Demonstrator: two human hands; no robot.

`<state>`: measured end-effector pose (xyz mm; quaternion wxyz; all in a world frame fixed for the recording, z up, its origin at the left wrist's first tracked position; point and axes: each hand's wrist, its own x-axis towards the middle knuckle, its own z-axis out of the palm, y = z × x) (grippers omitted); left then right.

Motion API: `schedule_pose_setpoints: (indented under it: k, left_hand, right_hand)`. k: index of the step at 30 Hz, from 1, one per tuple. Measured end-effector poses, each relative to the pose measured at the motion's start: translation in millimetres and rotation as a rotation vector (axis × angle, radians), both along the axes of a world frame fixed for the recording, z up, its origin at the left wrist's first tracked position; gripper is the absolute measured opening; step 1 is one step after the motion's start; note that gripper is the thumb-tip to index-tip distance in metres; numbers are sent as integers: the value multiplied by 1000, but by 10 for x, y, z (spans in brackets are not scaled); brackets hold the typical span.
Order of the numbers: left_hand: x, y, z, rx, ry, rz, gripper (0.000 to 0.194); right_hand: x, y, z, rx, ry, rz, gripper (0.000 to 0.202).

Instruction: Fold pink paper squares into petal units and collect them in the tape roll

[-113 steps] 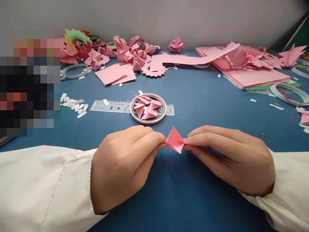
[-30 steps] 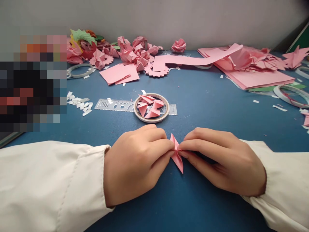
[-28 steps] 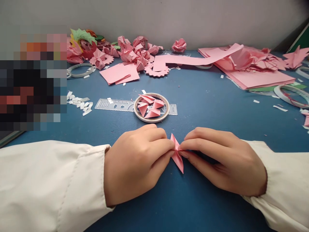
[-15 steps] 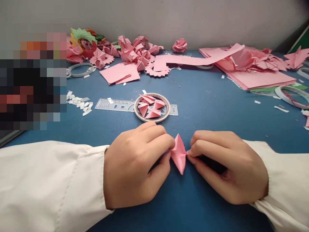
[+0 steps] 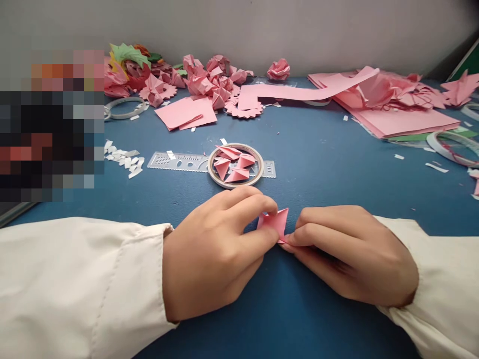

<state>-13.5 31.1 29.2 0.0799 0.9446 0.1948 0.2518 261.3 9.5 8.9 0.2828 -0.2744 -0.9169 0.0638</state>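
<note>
I have a small folded pink paper piece [image 5: 276, 223] pinched between both hands, low over the blue table [image 5: 322, 164], just in front of the tape ring [image 5: 235, 166] that holds more folded pieces [image 5: 232, 163]. My left hand [image 5: 217, 254] closes thumb and forefinger on its left edge; my right hand [image 5: 352, 259] clamps its lower right corner, though how much paper lies under those fingertips I can't quite see. It should be nearly weightless, thin and easily creased, springing open if released. I judge the folded edges and corners the best hold, with light pressure so the flaps don't crush.
</note>
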Motion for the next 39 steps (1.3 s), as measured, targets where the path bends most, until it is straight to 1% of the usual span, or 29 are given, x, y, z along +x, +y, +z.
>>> schedule_pose_setpoints:
  k: [4, 8, 14, 19, 24, 30, 36, 39]
  left_hand:
    - [3, 9, 0, -6, -10, 4, 36]
    - [7, 9, 2, -12, -9, 7, 36]
    - [11, -6, -8, -15, -20, 8, 35]
    - [7, -7, -1, -11, -29, 23, 33]
    - [13, 17, -7, -16, -70, 32, 29]
    - [56, 17, 7, -13, -130, 44, 30]
    - [77, -14, 24, -50, -151, 55, 26]
    - [78, -11, 26, -48, -166, 49, 25]
  right_hand:
    - [13, -3, -13, 9, -2, 6, 17]
    - [16, -30, -13, -8, 6, 0, 11]
    - [-3, -62, -18, 15, 48, -26, 16]
    - [-8, -73, -31, 29, 44, -51, 15]
    - [28, -80, -16, 56, 7, -91, 3]
    - [65, -35, 31, 121, -80, 29, 16]
    - [33, -31, 16, 80, -25, -61, 7]
    - [44, -17, 14, 61, -34, -32, 7]
